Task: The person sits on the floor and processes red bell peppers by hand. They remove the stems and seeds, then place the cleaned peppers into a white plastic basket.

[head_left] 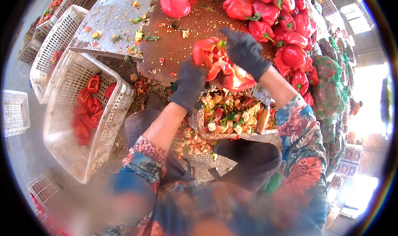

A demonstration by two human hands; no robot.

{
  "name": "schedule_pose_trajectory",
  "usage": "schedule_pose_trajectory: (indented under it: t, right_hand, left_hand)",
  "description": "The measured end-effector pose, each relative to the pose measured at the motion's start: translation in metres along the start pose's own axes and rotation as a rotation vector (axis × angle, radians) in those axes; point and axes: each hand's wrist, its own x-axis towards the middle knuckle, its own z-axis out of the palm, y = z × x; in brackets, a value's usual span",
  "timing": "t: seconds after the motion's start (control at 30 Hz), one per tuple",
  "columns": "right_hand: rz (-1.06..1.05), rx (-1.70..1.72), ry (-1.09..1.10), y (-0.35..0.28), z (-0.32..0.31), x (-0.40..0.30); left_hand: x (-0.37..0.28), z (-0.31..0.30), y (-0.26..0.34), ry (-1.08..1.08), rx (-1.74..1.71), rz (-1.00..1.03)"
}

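Observation:
A red bell pepper [203, 54] is broken open above the front of the brown work surface, its pale inside and green stem showing. My left hand [191, 82], in a dark glove, grips its lower left side. Against the stem side lies my right hand [247, 51], also gloved, with one finger extended and the others curled; its inner side is hidden. An opened red pepper part [239, 79] hangs below my right hand. Beneath it, a bin [210, 135] contains pepper cores and scraps. A tool with a wooden handle [263, 121] and metal blade [260, 93] leans at the bin's right.
Whole red peppers [293, 55] are heaped at the right of the brown surface [174, 52]. Seeds and scraps litter it and the metal sheet [102, 21]. A white plastic crate [116, 96] with red pepper pieces stands left. Green mesh sacks [329, 77] stand right.

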Motion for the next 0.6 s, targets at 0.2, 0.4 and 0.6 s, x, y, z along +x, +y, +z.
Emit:
schedule_pose_trajectory:
  t: [0.2, 0.4, 0.6]
  right_hand:
    - [0.304, 0.728, -0.026, 0.030, -0.029, 0.006]
    - [0.186, 0.614, -0.038, -0.022, -0.035, 0.006]
    - [0.206, 0.651, -0.053, -0.016, -0.033, 0.001]
  left_hand:
    - [0.011, -0.005, -0.018, -0.001, 0.007, 0.050]
    - [0.011, -0.003, -0.016, -0.009, -0.080, 0.006]
    - [0.018, 0.006, -0.026, 0.046, 0.129, 0.435]
